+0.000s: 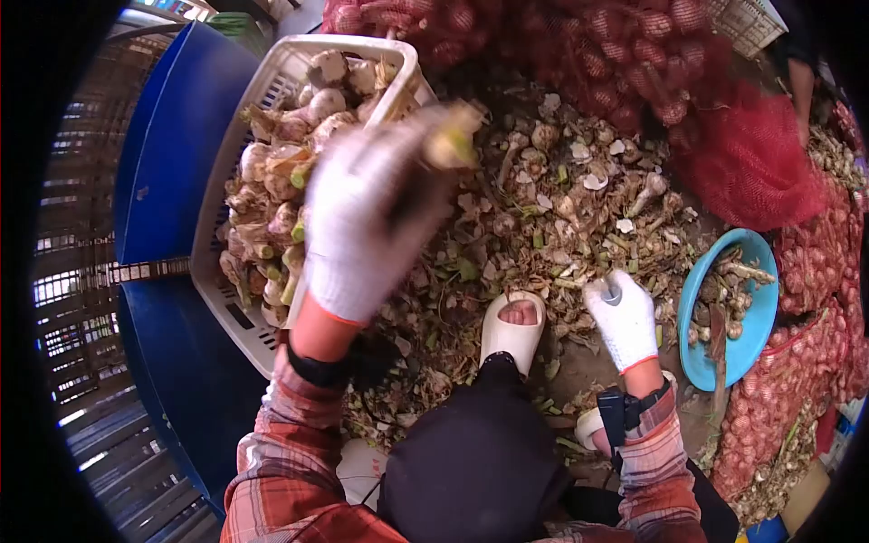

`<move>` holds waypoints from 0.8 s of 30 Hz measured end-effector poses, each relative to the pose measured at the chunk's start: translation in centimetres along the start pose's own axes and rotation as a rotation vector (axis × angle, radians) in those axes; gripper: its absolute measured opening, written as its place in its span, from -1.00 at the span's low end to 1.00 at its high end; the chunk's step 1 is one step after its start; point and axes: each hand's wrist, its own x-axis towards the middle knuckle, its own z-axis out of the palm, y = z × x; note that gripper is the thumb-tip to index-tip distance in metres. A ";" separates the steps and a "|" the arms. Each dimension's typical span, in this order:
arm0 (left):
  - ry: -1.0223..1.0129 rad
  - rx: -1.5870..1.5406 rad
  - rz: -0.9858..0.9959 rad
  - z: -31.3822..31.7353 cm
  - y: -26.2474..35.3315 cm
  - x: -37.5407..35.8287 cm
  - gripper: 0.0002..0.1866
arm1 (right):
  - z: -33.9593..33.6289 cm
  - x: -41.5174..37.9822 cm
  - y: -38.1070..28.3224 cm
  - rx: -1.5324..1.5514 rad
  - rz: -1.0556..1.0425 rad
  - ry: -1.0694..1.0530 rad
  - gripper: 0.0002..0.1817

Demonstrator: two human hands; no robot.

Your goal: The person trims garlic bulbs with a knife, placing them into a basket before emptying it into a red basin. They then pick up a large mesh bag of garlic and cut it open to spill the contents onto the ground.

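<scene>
My left hand (pixel 371 204), in a white glove and smeared by motion, is over the right side of a white crate (pixel 215 285) filled with garlic bulbs (pixel 258 163). Its fingers are closed on a garlic piece (pixel 453 140) with a yellow-green end; the rest is hidden or blurred. My right hand (pixel 625 317), also gloved, is closed low over the littered floor, right of my shoe (pixel 513 330). A small grey thing shows between its thumb and fingers, too small to name.
Garlic trimmings and loose bulbs (pixel 579 190) cover the floor ahead. A blue basin (pixel 692 357) holding garlic stands right, beside red net sacks (pixel 765 407). More net sacks (pixel 634 54) lie behind. Blue panels (pixel 172 154) flank the crate. A person's arm (pixel 801 90) shows at upper right.
</scene>
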 end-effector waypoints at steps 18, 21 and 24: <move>-0.539 -0.053 -0.154 26.4 1.9 -4.9 -0.45 | -1.4 -5.1 2.1 -0.006 0.104 0.144 -0.60; -0.671 -0.109 -0.172 30.1 -0.6 -5.8 -0.54 | -2.3 -5.3 0.9 0.022 0.175 0.109 -0.57; -0.529 -0.356 -0.102 26.4 0.3 -5.2 -0.55 | -2.9 -4.5 0.9 0.051 0.181 0.156 -0.56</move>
